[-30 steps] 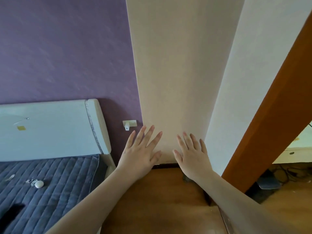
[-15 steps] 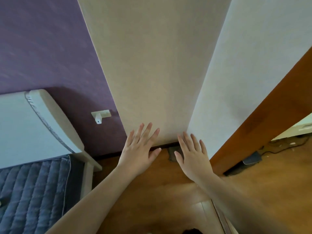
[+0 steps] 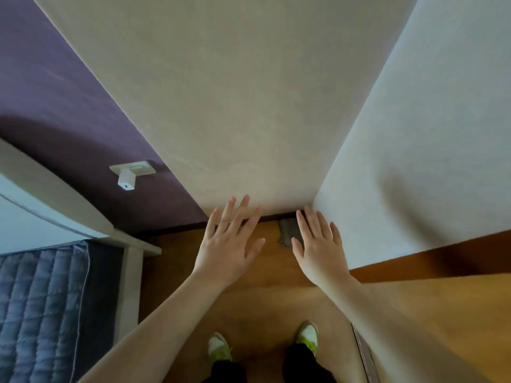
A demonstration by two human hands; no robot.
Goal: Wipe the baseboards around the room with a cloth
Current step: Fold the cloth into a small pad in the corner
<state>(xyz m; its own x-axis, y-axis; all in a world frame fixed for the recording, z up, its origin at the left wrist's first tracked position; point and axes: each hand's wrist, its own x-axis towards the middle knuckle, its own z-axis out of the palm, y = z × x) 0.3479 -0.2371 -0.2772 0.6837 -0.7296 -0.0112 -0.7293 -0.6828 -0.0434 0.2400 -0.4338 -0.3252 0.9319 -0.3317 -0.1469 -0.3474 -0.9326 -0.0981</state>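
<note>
A grey cloth [image 3: 287, 233] lies on the wooden floor against the dark baseboard [image 3: 276, 217] at the foot of the beige wall. My left hand [image 3: 228, 244] is stretched out flat with fingers spread, holding nothing, to the left of the cloth. My right hand [image 3: 319, 248] is also flat and spread, empty, with its thumb side covering the cloth's right edge. Both hands hover above the floor in front of the wall. The baseboard runs on to the left under the purple wall [image 3: 171, 230].
A bed with a grey quilted mattress [image 3: 41, 308] and white headboard [image 3: 49, 194] stands at the left. A white plug sits in a wall socket [image 3: 132, 172]. An orange-brown door frame [image 3: 431, 261] runs along the right. My two shoes [image 3: 219, 348] stand on the floor below.
My view has tilted further down, so the floor, my shoes and more of the cloth come into sight. Both hands stay flat and spread, keeping the same pose.
</note>
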